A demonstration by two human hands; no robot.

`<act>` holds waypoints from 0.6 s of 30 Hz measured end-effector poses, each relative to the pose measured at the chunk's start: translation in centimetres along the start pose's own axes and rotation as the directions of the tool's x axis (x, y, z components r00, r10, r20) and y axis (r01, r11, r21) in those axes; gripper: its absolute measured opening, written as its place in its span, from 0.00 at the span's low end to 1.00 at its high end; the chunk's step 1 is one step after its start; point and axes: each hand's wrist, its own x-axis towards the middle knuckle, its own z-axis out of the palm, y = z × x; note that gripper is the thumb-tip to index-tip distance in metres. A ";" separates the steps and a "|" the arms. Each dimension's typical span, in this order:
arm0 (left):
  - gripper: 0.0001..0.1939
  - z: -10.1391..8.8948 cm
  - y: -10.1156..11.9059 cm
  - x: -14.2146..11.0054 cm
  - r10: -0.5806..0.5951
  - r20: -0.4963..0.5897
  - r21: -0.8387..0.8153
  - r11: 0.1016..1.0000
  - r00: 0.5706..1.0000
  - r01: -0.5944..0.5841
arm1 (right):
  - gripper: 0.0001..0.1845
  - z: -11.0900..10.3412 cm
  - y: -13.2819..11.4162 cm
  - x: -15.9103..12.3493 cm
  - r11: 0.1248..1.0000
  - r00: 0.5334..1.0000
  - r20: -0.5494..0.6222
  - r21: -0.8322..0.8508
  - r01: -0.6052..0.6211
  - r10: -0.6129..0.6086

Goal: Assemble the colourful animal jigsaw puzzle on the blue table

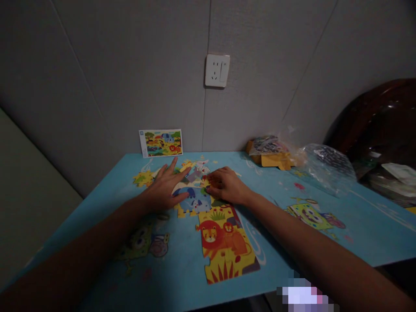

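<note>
My left hand (167, 184) lies with its fingers spread over the left side of the puzzle, holding nothing. Curled at the upper right edge, my right hand (227, 184) has thumb and fingers closed around a small yellow and red puzzle piece (204, 182), partly hidden by the fingers. Below the hands is a joined puzzle section with blue elephants (196, 201). It meets a lion section (224, 242) nearer the table's front. Beyond my hands are loose puzzle pieces (198, 170), and a yellow-green piece (143, 178) lies left of my left hand.
A picture card (162, 143) leans against the wall at the back left. An orange-yellow box (273, 160) and clear plastic wrapping (328, 167) sit at the back right. The blue table (269, 247) has printed cartoon figures. A socket (217, 70) is on the wall.
</note>
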 end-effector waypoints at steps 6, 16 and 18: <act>0.30 0.6 -0.9 0.3 -0.380 0.033 0.028 0.925 0.924 0.380 | 0.23 -0.2 -0.1 -0.1 0.998 0.999 0.007 -0.052 -0.047 0.048; 0.36 0.6 -0.7 0.2 -0.344 -0.004 -0.027 0.938 0.939 0.344 | 0.23 -0.1 -0.3 0.1 0.998 0.998 -0.039 -0.018 -0.057 0.056; 0.40 0.5 -0.3 0.0 -0.201 -0.011 -0.072 0.977 0.980 0.199 | 0.24 -0.2 -0.3 0.1 0.999 0.997 -0.060 -0.003 -0.039 0.038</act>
